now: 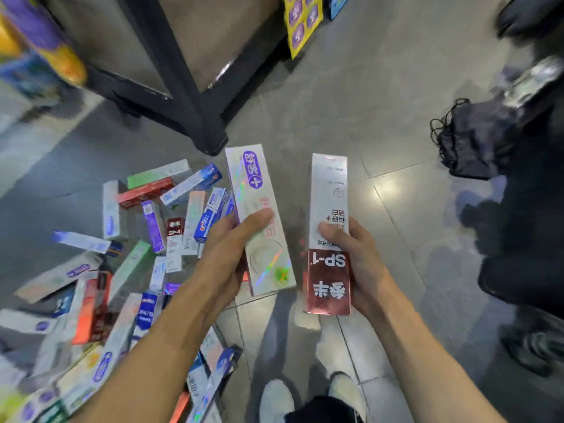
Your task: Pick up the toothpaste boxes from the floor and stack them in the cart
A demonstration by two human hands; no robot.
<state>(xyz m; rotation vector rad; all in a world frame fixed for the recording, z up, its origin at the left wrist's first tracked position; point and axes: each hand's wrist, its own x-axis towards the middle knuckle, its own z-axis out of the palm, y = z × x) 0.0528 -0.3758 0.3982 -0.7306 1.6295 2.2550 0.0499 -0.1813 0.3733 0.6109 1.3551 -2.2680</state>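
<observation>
at the far left a blurred display of purple, yellow and blue packs (33,47) stands at the frame edge. below it a loose pile of toothpaste boxes (122,254) lies scattered on the grey tiled floor (381,102), boxes in white, red, green, blue and purple crossing and overlapping one another at many angles, some flat and some tipped on edge. behind the pile, a dark-framed shelf unit (195,96) rises with its foot set on the floor just beyond the boxes. the left hand (232,248) grips a white holographic box (259,218) with a purple label, thumb laid across its front face and fingers curled round its back, the box held above the floor and tilted a little to the left at its top. just beside it, apart by a narrow gap, the right hand (354,257) holds a white and red box (329,236) marked sp-4, thumb pressed on the front and fingers wrapped behind, the box nearly upright with its red end toward the person. below the hands, two white shoes (305,398) stand on the tiles. above, a yellow card with purple circles (302,22) hangs near the shelf unit. at the right a dark drawstring bag (470,141) lies on the floor, with dark blurred shapes beyond it that i cannot tell apart.
</observation>
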